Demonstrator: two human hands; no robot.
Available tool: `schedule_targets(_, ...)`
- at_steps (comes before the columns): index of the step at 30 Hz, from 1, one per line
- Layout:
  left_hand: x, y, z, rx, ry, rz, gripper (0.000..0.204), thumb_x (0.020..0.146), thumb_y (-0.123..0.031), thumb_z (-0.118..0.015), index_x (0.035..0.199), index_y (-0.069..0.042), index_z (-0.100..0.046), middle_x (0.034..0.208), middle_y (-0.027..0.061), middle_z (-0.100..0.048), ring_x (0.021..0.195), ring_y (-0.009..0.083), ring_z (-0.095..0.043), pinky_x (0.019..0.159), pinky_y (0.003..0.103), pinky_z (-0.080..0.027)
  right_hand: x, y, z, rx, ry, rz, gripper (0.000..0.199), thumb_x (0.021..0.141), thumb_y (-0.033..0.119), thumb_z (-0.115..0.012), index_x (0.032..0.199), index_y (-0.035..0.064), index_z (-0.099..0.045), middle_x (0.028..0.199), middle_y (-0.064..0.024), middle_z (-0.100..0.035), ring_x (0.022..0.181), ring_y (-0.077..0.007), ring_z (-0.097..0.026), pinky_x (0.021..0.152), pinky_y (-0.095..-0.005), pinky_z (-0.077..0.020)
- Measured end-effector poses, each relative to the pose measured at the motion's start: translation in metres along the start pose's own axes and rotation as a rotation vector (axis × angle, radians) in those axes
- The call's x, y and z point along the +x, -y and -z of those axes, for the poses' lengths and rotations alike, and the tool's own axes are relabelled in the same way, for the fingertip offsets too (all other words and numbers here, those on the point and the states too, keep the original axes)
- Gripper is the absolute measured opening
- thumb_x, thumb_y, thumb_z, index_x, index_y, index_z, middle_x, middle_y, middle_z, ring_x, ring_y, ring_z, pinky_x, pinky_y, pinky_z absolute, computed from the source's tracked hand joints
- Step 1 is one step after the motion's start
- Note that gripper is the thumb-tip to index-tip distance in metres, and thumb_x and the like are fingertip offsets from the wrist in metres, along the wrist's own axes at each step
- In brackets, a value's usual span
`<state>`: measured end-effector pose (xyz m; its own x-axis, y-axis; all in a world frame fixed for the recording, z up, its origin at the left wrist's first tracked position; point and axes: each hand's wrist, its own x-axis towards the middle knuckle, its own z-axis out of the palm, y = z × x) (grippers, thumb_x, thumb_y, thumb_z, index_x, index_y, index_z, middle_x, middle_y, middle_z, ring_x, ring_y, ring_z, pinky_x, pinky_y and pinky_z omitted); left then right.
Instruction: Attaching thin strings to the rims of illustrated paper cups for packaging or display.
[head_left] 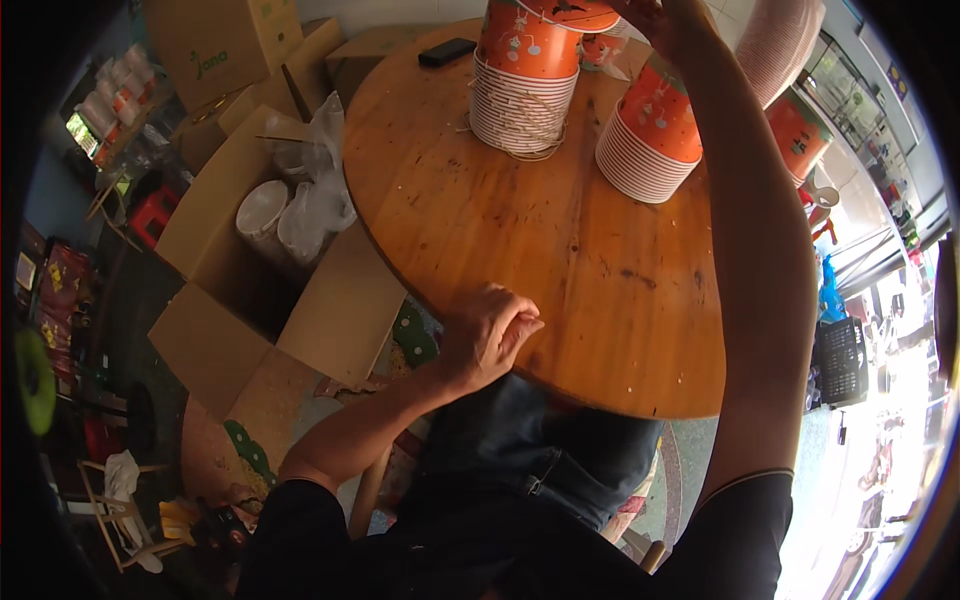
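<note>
My left hand (492, 335) hovers by the near edge of the round wooden table (470, 235), fingers curled in and thumb pressed to them; nothing shows in it. My right arm stretches far across the table, and my right hand (672, 22) is partly cut off by the upper edge. Its fingers meet the side of a tilted orange paper bucket (572, 14). This bucket sits over a tall stack of orange paper buckets (527, 65), with thin cord handles hanging around the stacked rims. A second stack of orange buckets (650, 125) stands upside down beside my right forearm.
A black phone-like object (447, 52) lies at the table's far left. On the floor, an open cardboard box (340, 310) contains white tubs (263, 208) and clear plastic bags. More boxes (225, 50) stand behind. Further bucket stacks (797, 135) rise beyond my right arm.
</note>
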<state>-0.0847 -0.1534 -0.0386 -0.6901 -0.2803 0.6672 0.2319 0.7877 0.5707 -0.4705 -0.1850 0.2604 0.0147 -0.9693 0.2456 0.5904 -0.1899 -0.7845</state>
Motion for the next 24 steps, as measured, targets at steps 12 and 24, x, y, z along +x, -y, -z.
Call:
schedule_targets(12, 0.008, 0.001, 0.004, -0.008, 0.027, -0.009, 0.016, 0.083, -0.004, -0.082, 0.093, -0.007, -0.07, 0.086, 0.0076, -0.07, 0.081, 0.0293, -0.069, 0.069, 0.04, -0.054, 0.055, -0.002, 0.03, -1.112, -0.096, 0.044, 0.085, 0.099, 0.083, -0.034, 0.135, 0.0114, -0.063, 0.073, -0.0092, -0.058, 0.054, -0.0211, -0.058, 0.056, -0.0457, -0.0596)
schedule_targets(24, 0.005, 0.002, 0.005, 0.013, 0.065, 0.019, 0.015, 0.081, -0.002, -0.081, 0.09, -0.008, -0.071, 0.084, 0.0061, -0.072, 0.083, 0.0289, -0.069, 0.072, 0.039, -0.054, 0.06, -0.054, 0.007, -1.533, -0.765, -0.143, 0.086, 0.1, 0.077, -0.044, 0.148, 0.006, -0.051, 0.115, -0.0291, -0.068, 0.082, -0.0373, -0.073, 0.075, -0.0456, -0.0619)
